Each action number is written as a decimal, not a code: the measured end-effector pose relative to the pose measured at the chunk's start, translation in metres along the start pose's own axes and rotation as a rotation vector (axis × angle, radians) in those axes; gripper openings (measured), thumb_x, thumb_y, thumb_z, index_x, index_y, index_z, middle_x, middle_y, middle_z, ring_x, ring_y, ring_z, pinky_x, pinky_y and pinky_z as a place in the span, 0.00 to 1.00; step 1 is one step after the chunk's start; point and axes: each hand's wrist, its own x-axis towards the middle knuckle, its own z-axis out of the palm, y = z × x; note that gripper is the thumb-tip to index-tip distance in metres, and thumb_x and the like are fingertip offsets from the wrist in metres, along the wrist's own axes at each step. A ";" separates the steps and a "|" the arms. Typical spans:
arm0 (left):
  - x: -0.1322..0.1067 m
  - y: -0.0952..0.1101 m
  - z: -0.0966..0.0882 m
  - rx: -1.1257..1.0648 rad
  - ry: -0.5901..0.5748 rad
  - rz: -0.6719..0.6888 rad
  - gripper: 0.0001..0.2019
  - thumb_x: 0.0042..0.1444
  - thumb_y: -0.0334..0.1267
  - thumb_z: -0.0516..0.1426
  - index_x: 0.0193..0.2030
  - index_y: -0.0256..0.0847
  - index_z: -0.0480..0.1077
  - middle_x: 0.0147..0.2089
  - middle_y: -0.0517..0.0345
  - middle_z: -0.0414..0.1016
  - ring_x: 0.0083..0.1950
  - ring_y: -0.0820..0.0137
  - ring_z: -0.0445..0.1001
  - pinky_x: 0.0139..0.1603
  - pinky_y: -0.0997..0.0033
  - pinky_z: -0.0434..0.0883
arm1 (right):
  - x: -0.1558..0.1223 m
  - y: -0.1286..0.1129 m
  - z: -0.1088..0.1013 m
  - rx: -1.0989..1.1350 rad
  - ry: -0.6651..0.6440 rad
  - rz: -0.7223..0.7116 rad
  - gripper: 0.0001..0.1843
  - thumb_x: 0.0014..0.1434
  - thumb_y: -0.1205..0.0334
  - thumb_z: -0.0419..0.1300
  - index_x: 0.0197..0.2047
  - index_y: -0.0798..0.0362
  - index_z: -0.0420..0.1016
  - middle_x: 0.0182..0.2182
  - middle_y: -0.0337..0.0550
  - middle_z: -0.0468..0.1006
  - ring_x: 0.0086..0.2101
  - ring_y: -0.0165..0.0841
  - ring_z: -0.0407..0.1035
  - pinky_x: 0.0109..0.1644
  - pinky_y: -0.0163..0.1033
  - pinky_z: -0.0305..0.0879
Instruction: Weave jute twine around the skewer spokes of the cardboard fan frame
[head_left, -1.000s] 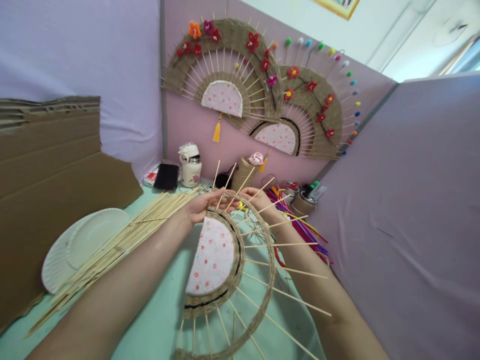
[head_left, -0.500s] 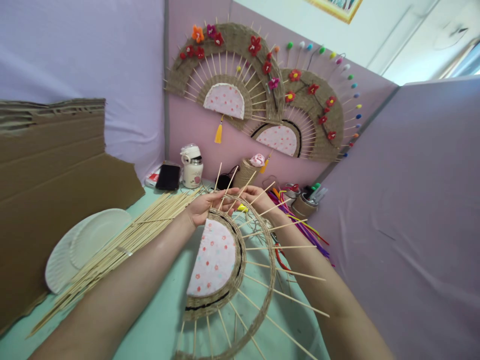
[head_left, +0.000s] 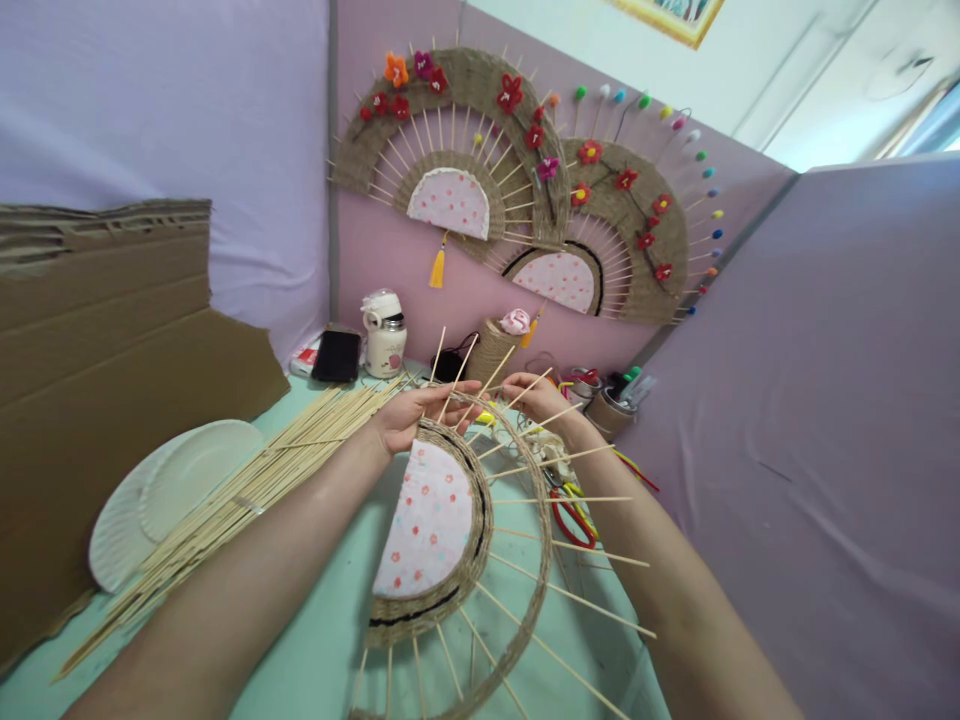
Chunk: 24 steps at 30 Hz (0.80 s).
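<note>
A half-round woven fan [head_left: 480, 540] of thin sticks and brown twine stands tilted before me. Its inner half-disc [head_left: 427, 520] is white cloth with small red flowers, edged by twine with a black line. My left hand [head_left: 427, 412] is closed around the upper sticks near the fan's top end. Just right of it, my right hand [head_left: 534, 395] pinches what looks like twine, its strand too thin to follow clearly. The fan's outer twine band [head_left: 546, 530] crosses the sticks, whose ends stick out beyond it.
Loose bamboo sticks [head_left: 247, 500] and paper plates [head_left: 180, 490] lie left, beside cardboard [head_left: 112, 400]. Red-handled scissors [head_left: 574, 520] lie right, under the fan. At the back stand a bottle [head_left: 385, 340], phone [head_left: 337, 356], twine spool [head_left: 491, 350] and pen holder [head_left: 609, 412]. Finished fans [head_left: 457, 75] hang behind.
My right hand has moved right, away from my left hand, opening a gap between them. The scissors show more fully now. My left hand and the fan stay nearly still.
</note>
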 end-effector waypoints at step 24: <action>0.003 -0.002 0.001 0.004 -0.012 -0.020 0.17 0.64 0.35 0.49 0.57 0.31 0.66 0.48 0.36 0.77 0.42 0.63 0.79 0.40 0.67 0.76 | 0.024 -0.049 0.007 0.316 -0.020 -0.055 0.13 0.45 0.63 0.66 0.37 0.47 0.73 0.37 0.36 0.78 0.24 0.25 0.61 0.30 0.34 0.61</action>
